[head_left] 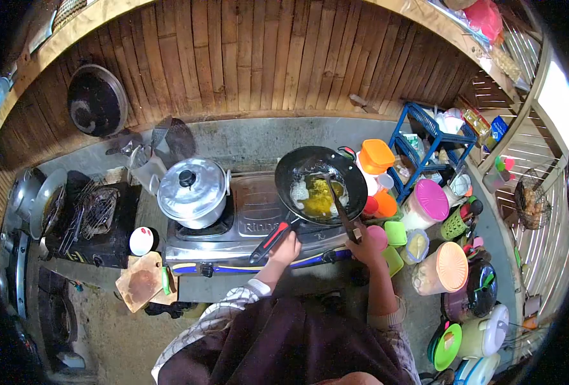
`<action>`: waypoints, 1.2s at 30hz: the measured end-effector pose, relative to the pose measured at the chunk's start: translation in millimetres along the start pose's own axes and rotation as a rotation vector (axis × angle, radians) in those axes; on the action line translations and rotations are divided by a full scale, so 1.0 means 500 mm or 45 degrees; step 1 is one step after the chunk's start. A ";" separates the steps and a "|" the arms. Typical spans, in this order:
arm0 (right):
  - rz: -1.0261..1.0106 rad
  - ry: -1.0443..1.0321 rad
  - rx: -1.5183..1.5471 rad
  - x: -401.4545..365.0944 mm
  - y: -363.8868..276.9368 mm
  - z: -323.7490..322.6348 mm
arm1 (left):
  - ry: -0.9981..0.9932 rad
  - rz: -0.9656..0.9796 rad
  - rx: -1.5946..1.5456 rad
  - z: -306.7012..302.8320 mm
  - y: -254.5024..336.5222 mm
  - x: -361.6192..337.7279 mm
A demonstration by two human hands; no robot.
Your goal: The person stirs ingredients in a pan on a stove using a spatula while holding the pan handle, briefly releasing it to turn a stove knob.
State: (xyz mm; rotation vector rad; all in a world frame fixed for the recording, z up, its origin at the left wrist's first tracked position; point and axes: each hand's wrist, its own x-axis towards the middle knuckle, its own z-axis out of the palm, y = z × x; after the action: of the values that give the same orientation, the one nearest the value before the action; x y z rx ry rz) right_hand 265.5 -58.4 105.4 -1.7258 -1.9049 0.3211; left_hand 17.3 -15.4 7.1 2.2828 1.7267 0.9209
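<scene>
A black wok stands on the right burner of the silver two-burner stove. Yellow oil with whitish foam and some food lies in it. My left hand is closed at the wok's black and red handle. In my right hand is the handle of a dark spatula, whose far end reaches into the oil. On the left burner sits a lidded silver pot.
A cutting board with a green-handled knife lies left of the stove, near a white cup. Plastic containers crowd the right side beside a blue rack. A grill stands far left.
</scene>
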 end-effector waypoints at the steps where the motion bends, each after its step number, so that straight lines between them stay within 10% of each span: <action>1: -0.001 0.002 -0.003 0.003 -0.014 -0.003 | 0.002 0.001 -0.002 0.000 0.000 -0.001; 36: -0.070 -0.268 -0.285 -0.085 -0.244 -0.366 | -0.127 -0.105 -0.078 -0.018 0.008 0.003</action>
State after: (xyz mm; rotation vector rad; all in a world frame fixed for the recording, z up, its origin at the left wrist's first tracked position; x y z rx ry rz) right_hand 262.5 -150.9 309.6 -1.8397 -2.2078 0.2871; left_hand 15.8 -17.5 16.5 2.1630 1.7125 0.8180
